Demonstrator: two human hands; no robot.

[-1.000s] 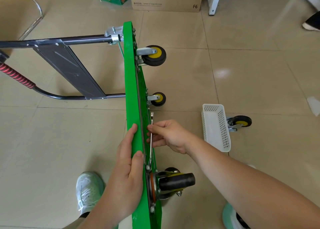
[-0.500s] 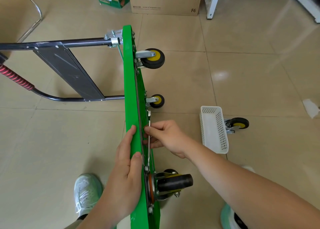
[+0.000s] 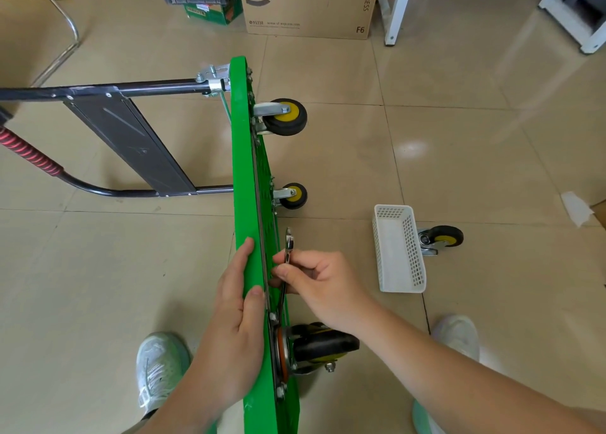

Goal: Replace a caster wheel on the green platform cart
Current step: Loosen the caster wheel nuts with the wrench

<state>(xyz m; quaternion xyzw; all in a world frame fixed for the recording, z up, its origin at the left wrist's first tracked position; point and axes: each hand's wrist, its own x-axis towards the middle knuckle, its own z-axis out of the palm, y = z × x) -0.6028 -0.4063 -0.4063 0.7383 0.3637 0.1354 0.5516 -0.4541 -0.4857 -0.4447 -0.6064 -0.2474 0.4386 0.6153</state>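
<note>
The green platform cart (image 3: 244, 171) stands on its long edge on the floor, wheels pointing right. My left hand (image 3: 237, 322) grips its upper edge, fingers curled over the rim. My right hand (image 3: 319, 286) pinches a slim metal wrench (image 3: 288, 250) that runs along the cart's underside down toward the bolts of the near caster (image 3: 323, 346). Two more casters, one at the far end (image 3: 285, 117) and one lower down (image 3: 293, 196), are mounted further along. A loose caster wheel (image 3: 441, 238) lies on the floor behind the white basket (image 3: 398, 250).
The cart's black folding handle (image 3: 128, 138) with a red grip (image 3: 31, 155) lies flat to the left. A cardboard box (image 3: 308, 4) and a crate stand at the back, white furniture legs (image 3: 395, 10) at the back right. My shoes (image 3: 160, 368) are beside the cart.
My right hand has swung the wrench's free end slightly away from the cart's underside. My left hand keeps the same hold on the edge. The camera tilted a little.
</note>
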